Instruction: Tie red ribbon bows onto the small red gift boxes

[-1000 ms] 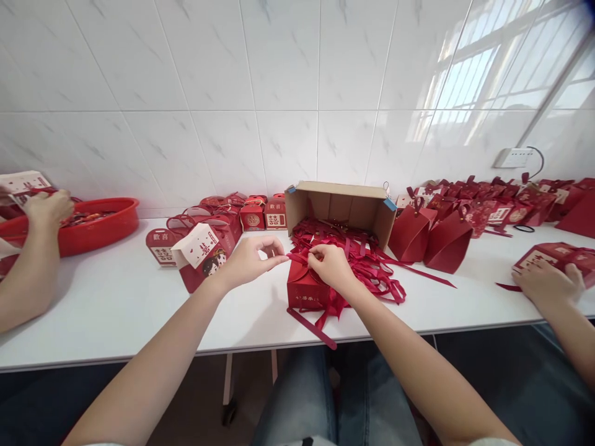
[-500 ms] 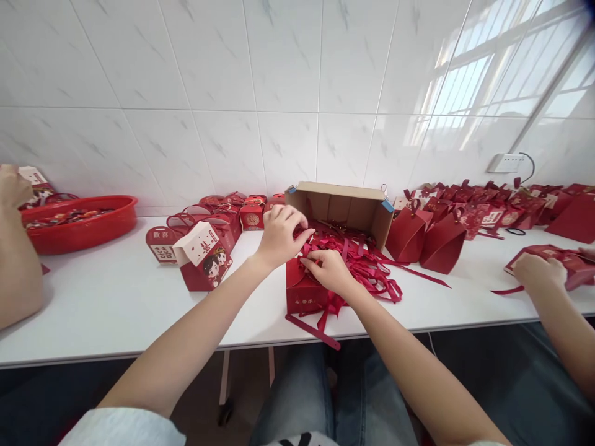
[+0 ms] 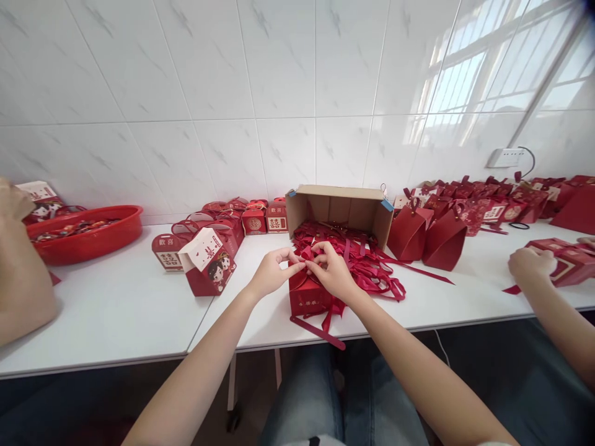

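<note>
Above a small red gift box [image 3: 307, 298] my two hands meet, thumbs and fingertips pinched close together. My left hand [image 3: 274, 271] and my right hand [image 3: 333, 271] both grip a red ribbon [image 3: 305, 254] at the top of the box. The exact shape of the ribbon between the fingertips is partly hidden. Right behind and beside the box spreads a tangled heap of red ribbons [image 3: 372, 272], spilling from an open cardboard box [image 3: 339, 203] lying on its side. A dark red strip with holes [image 3: 318, 332] lies at the table's front edge.
Decorated gift boxes [image 3: 209, 263] stand at left, near a red basin [image 3: 93, 238] of wrapped sweets. Plain red boxes [image 3: 444, 241] and many more boxes line the right side. Another person's hand [image 3: 532, 265] holds a box at right; an arm [image 3: 23, 266] shows at far left.
My left hand has come down from above the ribbon heap to the box top, joining my right hand, which has stayed near the box. The view has shifted slightly left.
</note>
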`<act>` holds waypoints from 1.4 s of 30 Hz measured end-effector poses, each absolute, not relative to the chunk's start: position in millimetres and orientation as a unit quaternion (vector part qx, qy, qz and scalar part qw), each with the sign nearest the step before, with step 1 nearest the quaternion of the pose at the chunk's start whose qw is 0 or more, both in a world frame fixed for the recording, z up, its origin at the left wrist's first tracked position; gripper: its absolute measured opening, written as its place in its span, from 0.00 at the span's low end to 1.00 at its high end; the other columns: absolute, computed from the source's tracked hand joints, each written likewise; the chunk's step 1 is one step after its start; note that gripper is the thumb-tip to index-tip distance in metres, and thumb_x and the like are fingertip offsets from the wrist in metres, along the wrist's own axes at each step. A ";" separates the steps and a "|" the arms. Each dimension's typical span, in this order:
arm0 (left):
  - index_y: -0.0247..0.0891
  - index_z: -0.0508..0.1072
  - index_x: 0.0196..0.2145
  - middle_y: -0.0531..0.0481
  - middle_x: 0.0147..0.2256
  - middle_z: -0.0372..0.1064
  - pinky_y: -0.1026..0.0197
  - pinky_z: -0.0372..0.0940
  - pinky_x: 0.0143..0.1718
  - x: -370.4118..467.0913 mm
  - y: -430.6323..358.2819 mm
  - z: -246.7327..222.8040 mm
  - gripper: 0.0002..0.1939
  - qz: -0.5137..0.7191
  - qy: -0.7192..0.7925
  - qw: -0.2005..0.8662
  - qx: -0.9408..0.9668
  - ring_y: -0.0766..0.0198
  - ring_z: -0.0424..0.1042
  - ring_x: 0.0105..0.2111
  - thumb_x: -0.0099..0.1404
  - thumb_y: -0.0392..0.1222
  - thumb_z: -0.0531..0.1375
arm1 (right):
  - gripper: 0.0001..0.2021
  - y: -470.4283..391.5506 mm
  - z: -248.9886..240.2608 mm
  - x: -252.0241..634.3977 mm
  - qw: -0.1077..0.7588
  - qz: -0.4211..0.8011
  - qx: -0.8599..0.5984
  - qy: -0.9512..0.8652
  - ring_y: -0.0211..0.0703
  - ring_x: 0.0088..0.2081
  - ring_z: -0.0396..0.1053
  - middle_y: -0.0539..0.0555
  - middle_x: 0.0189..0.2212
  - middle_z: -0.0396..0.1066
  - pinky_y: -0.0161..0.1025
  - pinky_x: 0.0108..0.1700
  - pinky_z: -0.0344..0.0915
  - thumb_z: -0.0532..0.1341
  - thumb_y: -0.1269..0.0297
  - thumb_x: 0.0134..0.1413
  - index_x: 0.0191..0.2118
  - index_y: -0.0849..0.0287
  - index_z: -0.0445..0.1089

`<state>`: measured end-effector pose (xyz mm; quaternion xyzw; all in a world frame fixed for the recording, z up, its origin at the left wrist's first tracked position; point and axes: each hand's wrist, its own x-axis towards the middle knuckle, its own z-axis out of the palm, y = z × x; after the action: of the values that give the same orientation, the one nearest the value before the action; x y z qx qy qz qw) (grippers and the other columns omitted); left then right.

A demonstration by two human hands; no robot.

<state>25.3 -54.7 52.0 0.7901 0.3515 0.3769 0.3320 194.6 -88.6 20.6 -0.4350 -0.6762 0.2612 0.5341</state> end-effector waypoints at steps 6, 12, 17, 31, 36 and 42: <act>0.38 0.65 0.32 0.51 0.34 0.68 0.59 0.66 0.44 28.5 -57.1 43.7 0.11 0.409 0.313 0.357 0.779 0.63 0.72 0.38 0.54 0.41 0.63 | 0.10 -96.5 23.3 192.6 0.531 0.207 -0.448 -0.689 0.36 0.17 0.60 0.45 0.22 0.71 0.33 0.25 0.57 0.58 0.62 0.55 0.43 0.53 0.63; 0.38 0.64 0.32 0.51 0.33 0.67 0.60 0.65 0.44 28.8 -62.6 39.4 0.08 0.424 0.335 0.309 0.783 0.63 0.71 0.37 0.56 0.40 0.61 | 0.06 -95.2 19.5 194.2 0.535 0.118 -0.464 -0.696 0.40 0.27 0.67 0.52 0.31 0.75 0.36 0.32 0.62 0.59 0.63 0.56 0.37 0.55 0.72; 0.38 0.64 0.31 0.51 0.32 0.67 0.61 0.65 0.42 29.6 -64.2 35.1 0.07 0.444 0.339 0.281 0.780 0.63 0.71 0.36 0.57 0.39 0.61 | 0.06 -95.1 20.9 199.4 0.476 0.093 -0.471 -0.737 0.45 0.36 0.70 0.55 0.33 0.74 0.39 0.40 0.65 0.63 0.64 0.54 0.36 0.56 0.77; 0.40 0.66 0.32 0.53 0.32 0.70 0.60 0.65 0.42 36.2 -62.3 31.1 0.03 0.470 0.319 0.177 0.804 0.64 0.71 0.36 0.60 0.35 0.58 | 0.13 -93.3 27.2 203.3 0.458 0.360 -0.469 -0.664 0.53 0.62 0.53 0.60 0.58 0.58 0.48 0.61 0.48 0.61 0.55 0.53 0.32 0.59 0.77; 0.40 0.64 0.36 0.51 0.36 0.70 0.56 0.65 0.44 34.1 -58.6 25.5 0.09 0.507 0.359 0.165 0.766 0.61 0.71 0.39 0.57 0.37 0.60 | 0.19 -93.6 20.9 198.4 0.501 0.440 -0.416 -0.618 0.52 0.63 0.51 0.61 0.60 0.57 0.46 0.61 0.47 0.62 0.46 0.48 0.31 0.59 0.76; 0.38 0.70 0.33 0.51 0.34 0.73 0.57 0.65 0.44 26.9 -72.4 32.2 0.05 0.427 0.348 0.214 0.807 0.62 0.72 0.37 0.58 0.40 0.61 | 0.17 -94.5 16.4 192.4 0.541 0.455 -0.432 -0.560 0.51 0.61 0.55 0.61 0.55 0.63 0.46 0.60 0.50 0.65 0.48 0.45 0.32 0.59 0.77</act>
<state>26.9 -72.4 32.2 0.8066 0.3482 0.4271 0.2138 192.4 -94.5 16.4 -0.4324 -0.5598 0.4550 0.5409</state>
